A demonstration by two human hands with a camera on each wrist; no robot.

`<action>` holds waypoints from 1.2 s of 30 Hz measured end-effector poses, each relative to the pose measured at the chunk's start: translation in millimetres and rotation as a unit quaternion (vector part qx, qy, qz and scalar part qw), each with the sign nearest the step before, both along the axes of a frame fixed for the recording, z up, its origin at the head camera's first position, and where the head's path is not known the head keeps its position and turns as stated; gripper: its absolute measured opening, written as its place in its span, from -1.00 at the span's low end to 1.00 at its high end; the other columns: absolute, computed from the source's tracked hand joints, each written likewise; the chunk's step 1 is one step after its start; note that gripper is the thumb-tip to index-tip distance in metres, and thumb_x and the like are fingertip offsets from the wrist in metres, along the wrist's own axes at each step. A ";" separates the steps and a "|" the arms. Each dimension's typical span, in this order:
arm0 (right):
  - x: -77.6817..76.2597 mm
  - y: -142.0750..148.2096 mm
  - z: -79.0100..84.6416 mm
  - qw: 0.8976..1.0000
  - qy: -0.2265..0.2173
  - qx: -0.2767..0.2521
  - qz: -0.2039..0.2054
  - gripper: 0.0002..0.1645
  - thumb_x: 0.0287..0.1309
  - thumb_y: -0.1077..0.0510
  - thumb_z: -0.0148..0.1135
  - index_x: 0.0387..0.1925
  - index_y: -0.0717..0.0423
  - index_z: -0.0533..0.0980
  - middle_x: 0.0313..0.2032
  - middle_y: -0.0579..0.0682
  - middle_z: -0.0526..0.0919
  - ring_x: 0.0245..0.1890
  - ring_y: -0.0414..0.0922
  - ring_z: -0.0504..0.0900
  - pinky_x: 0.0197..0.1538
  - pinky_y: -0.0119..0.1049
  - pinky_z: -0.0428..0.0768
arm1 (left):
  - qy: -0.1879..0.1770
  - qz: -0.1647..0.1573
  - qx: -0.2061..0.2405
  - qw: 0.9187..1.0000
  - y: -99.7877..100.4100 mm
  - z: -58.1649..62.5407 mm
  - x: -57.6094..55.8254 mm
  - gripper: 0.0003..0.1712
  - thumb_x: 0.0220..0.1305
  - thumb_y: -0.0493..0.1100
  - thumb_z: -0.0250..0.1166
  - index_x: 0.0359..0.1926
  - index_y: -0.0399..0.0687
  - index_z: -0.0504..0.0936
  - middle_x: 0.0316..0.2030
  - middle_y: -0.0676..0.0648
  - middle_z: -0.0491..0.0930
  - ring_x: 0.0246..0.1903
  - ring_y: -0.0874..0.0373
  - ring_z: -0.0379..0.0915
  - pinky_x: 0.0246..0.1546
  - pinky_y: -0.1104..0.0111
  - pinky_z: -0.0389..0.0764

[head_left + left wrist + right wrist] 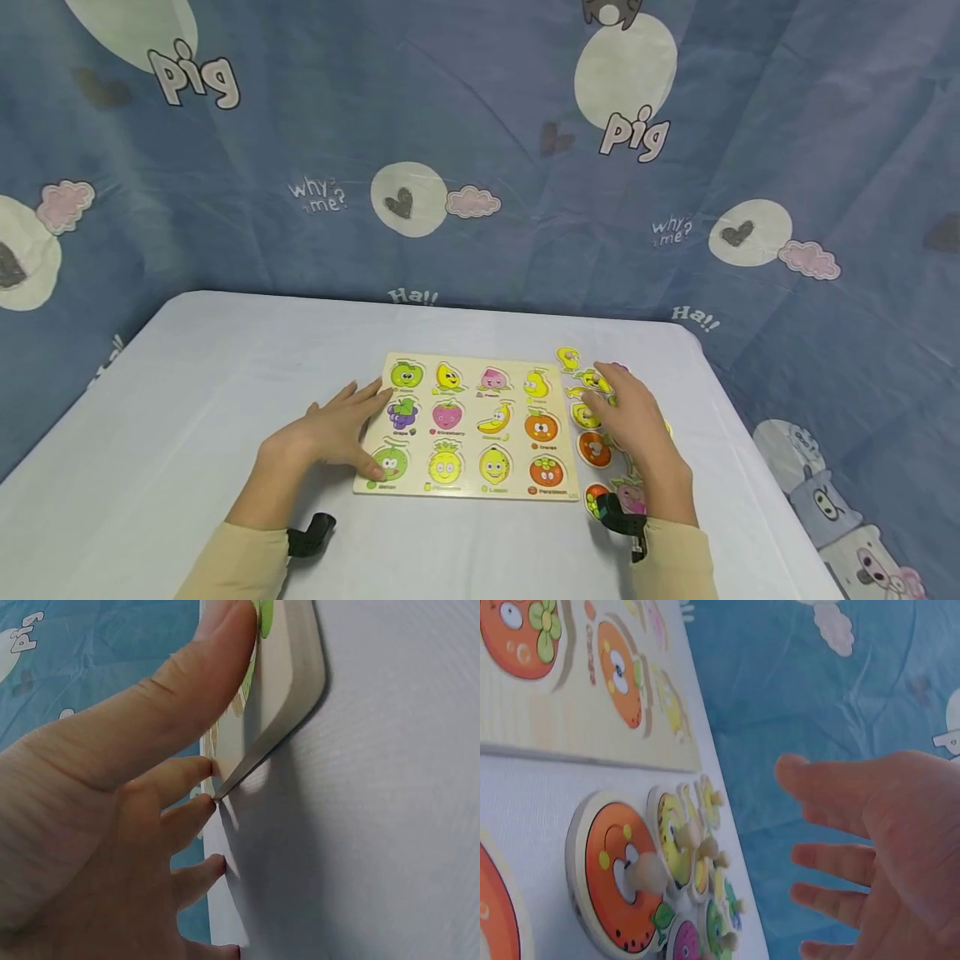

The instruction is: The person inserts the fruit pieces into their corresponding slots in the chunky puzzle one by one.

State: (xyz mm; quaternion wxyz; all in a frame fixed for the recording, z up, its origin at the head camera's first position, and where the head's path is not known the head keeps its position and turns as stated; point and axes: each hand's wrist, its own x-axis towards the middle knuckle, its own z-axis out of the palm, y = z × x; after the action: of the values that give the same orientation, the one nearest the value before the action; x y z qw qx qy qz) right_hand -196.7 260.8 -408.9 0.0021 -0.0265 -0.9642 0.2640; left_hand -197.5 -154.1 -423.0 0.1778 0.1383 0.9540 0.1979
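Note:
A wooden fruit puzzle board (468,440) with printed fruit pictures lies flat on the white table. My left hand (333,433) rests at its left edge, thumb on the melon corner and fingers spread along the side, as the left wrist view also shows. To the right of the board lie several loose fruit pieces with wooden knobs, among them an orange piece (619,877) and a yellow piece (567,359). Above these pieces hovers my right hand (633,417), fingers extended and apart from the knobs in the right wrist view. It partly hides some pieces.
The white-covered table (225,375) reaches back to a blue printed curtain (480,108). Black straps with small devices sit on both wrists. A red-orange piece (596,498) lies near the right wrist device (621,518), which partly covers it.

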 end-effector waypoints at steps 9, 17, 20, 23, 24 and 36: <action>-3.1 7.2 -6.6 0.999 -0.015 0.007 -0.028 -0.33 0.34 -0.01 0.17 0.42 0.04 0.32 0.42 0.21 0.33 0.46 0.23 0.23 0.44 0.26 0.23 | -0.008 -0.007 0.007 1.000 -4.6 4.1 2.2 0.48 -0.45 0.24 0.67 0.54 0.03 0.13 0.59 -0.16 -0.08 0.54 -0.37 -0.30 0.25 -0.57 -0.20; -4.6 17.6 -15.7 0.997 -0.036 0.005 -0.067 -0.41 0.34 0.08 0.16 0.36 0.13 0.39 0.28 0.25 0.49 0.33 0.22 0.41 0.37 0.18 0.39 | -0.007 -0.003 0.004 1.000 -4.5 2.6 0.9 0.47 -0.44 0.22 0.68 0.55 0.04 0.13 0.59 -0.16 -0.07 0.54 -0.36 -0.29 0.26 -0.56 -0.19; -3.9 21.7 -17.0 0.997 -0.034 0.003 -0.071 -0.44 0.33 0.12 0.16 0.32 0.18 0.42 0.22 0.26 0.54 0.24 0.21 0.47 0.36 0.17 0.41 | -0.005 -0.003 0.002 1.000 -3.4 0.7 0.2 0.48 -0.44 0.22 0.68 0.55 0.04 0.13 0.59 -0.16 -0.07 0.54 -0.36 -0.29 0.25 -0.57 -0.20; -3.5 25.4 -18.0 0.997 -0.028 0.000 -0.073 -0.48 0.33 0.16 0.15 0.28 0.22 0.45 0.15 0.27 0.57 0.12 0.17 0.52 0.31 0.15 0.47 | -0.005 -0.007 0.000 1.000 -2.3 -1.1 -0.6 0.48 -0.43 0.23 0.67 0.55 0.04 0.11 0.59 -0.15 -0.08 0.54 -0.36 -0.30 0.25 -0.57 -0.21; -3.6 26.4 -18.6 0.997 -0.027 -0.001 -0.073 -0.49 0.33 0.17 0.14 0.27 0.22 0.46 0.13 0.27 0.58 0.09 0.15 0.53 0.29 0.14 0.49 | -0.006 -0.010 0.000 1.000 -2.0 -1.2 -0.8 0.48 -0.42 0.24 0.67 0.55 0.04 0.10 0.59 -0.16 -0.09 0.54 -0.36 -0.31 0.24 -0.57 -0.22; -12.2 31.2 -27.0 0.997 -0.019 0.007 -0.077 -0.60 0.32 0.22 0.08 0.12 0.30 0.54 -0.03 0.26 0.55 -0.07 0.09 0.50 0.14 0.05 0.58 | 0.001 -0.020 0.010 1.000 -2.9 2.0 3.2 0.46 -0.39 0.26 0.65 0.55 0.01 0.11 0.59 -0.17 -0.09 0.54 -0.39 -0.30 0.24 -0.57 -0.22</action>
State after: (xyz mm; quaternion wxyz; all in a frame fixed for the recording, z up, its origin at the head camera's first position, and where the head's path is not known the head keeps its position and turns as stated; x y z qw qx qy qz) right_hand -208.9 292.0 -435.9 0.0042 -0.1055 -0.9611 0.2554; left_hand -194.3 -157.0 -421.0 0.1791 0.1589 0.9493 0.2036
